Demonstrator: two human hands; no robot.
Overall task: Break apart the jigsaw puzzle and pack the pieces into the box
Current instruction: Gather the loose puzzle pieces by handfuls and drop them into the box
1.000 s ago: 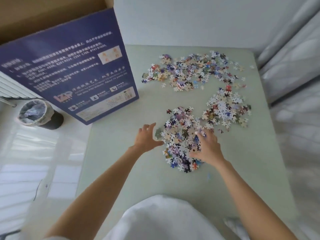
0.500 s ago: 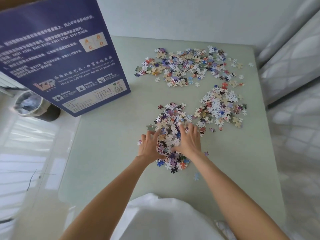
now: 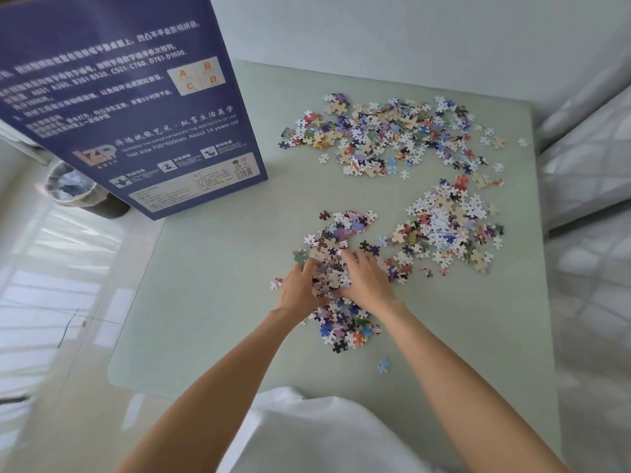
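Loose jigsaw pieces lie in three heaps on a pale green table (image 3: 222,302): a near heap (image 3: 341,268), a right heap (image 3: 450,227) and a far heap (image 3: 386,134). My left hand (image 3: 300,288) and my right hand (image 3: 367,278) press together from both sides on a clump of pieces in the near heap, fingers curled around it. The big blue puzzle box (image 3: 129,97) stands tilted at the table's far left corner; only its printed outside shows.
A lined waste bin (image 3: 71,189) stands on the floor left of the table, behind the box. A single blue piece (image 3: 383,364) lies apart near the front edge. White bedding (image 3: 587,158) borders the table's right side.
Both hands have closed in from the sides of the near heap, bunching pieces between them. The view has shifted toward the box, which now looms larger.
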